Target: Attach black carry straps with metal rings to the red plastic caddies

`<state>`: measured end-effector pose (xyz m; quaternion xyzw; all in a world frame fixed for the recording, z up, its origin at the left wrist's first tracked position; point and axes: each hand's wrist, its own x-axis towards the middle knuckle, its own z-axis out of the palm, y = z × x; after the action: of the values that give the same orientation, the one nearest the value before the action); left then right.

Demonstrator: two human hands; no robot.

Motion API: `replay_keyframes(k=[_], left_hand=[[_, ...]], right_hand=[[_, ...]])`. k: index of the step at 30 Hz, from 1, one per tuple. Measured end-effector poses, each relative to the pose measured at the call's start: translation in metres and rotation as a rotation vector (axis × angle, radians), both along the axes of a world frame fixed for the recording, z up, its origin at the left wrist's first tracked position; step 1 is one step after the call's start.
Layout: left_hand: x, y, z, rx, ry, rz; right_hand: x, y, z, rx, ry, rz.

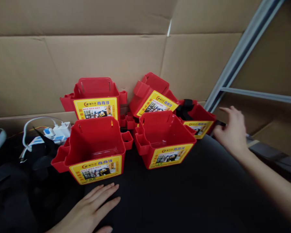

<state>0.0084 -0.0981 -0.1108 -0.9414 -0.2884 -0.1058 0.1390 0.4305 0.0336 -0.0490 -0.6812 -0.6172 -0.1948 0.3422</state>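
My left hand (94, 205) lies flat with fingers apart on the black surface (174, 197), just in front of a red plastic bin (97, 136) with a yellow picture label. To its right stands a second red bin (163, 132), turned at an angle. My right hand (232, 129), slightly blurred, is raised at the right with thumb and fingers apart and nothing between them. Nearest to it is a red bin (206, 111) with a black strap (185, 108) inside. Behind stand another upright red bin (95, 87) and a tilted one (142, 94).
Cardboard sheets (99, 58) form the wall at the back. A grey metal frame (244, 42) slants up at the right. On the left, a white power strip (59, 137) with plugs and cables lies by dark fabric (12, 194).
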Motion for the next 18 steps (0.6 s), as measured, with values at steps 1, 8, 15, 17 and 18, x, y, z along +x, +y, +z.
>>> replay_keyframes(k=[1, 8, 15, 17, 18], left_hand=[[0.0, 0.0, 0.001, -0.012, 0.015, 0.005], [-0.005, 0.009, -0.02, -0.317, 0.034, 0.031], [0.002, 0.015, -0.007, -0.595, 0.108, 0.073], [0.006, 0.016, 0.005, -0.643, 0.163, 0.093], [0.008, 0.017, 0.009, -0.654, 0.176, 0.101]], right_hand=[[-0.02, -0.014, -0.002, 0.108, -0.01, 0.041], [-0.162, -0.099, -0.065, -0.28, -0.313, 1.197], [-0.183, -0.088, -0.072, -0.848, -0.281, 1.265], [-0.179, -0.086, -0.068, -0.889, -0.262, 1.264], [-0.178, -0.085, -0.067, -0.899, -0.257, 1.255]])
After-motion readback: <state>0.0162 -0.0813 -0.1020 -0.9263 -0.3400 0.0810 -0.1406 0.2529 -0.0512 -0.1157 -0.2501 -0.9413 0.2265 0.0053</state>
